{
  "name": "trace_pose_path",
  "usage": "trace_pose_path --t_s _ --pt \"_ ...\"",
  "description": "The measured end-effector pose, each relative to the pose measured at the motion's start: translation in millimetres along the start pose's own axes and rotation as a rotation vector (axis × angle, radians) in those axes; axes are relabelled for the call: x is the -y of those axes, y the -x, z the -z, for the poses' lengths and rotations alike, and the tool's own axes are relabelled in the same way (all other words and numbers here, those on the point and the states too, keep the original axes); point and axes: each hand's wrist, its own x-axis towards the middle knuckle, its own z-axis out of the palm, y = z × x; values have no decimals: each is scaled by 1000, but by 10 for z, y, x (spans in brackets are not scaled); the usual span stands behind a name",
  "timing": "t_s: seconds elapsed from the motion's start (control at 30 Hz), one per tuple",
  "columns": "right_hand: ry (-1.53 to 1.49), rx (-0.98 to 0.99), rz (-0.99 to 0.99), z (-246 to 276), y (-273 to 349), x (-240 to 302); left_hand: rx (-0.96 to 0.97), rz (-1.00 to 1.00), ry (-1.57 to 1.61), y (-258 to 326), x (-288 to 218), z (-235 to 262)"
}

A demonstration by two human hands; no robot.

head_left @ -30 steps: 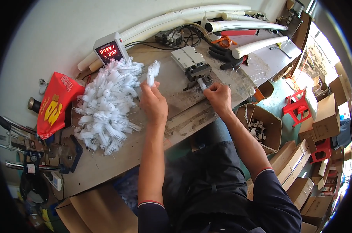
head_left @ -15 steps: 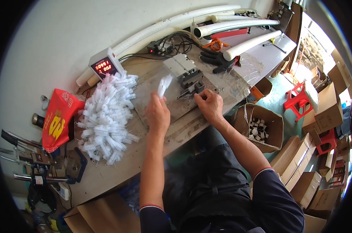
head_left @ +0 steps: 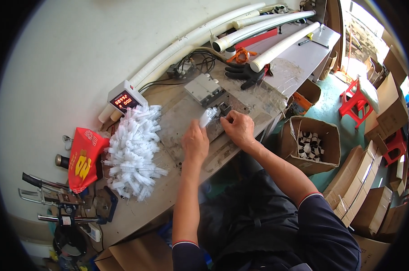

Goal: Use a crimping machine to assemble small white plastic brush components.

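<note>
While the left hand [head_left: 196,141] keeps its fingers closed around the lower end of white bristle brushes [head_left: 207,117] — just above the beige table [head_left: 161,193] — the right hand [head_left: 240,128] bunches its fingers beside a small black metal fixture [head_left: 225,108], their grip too hidden to tell.

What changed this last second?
Left hand, white bristle brush in grip, moved right toward the metal fixture. Red digits on the counter changed. Right hand stayed there; the white piece at its fingertips is out of view. Brush pile and black glove stayed.
</note>
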Motion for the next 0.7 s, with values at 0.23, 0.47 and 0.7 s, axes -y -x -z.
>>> trace_pose_path --t_s 0.23,0.47,0.7 --pt "-22 27 -10 18 7 37 63 -196 -214 12 2 -22" --pt "-241 5 -72 47 11 12 1 21 -177 79 116 1" --pt "-546 44 -112 43 -29 -80 288 472 659 157 99 240"
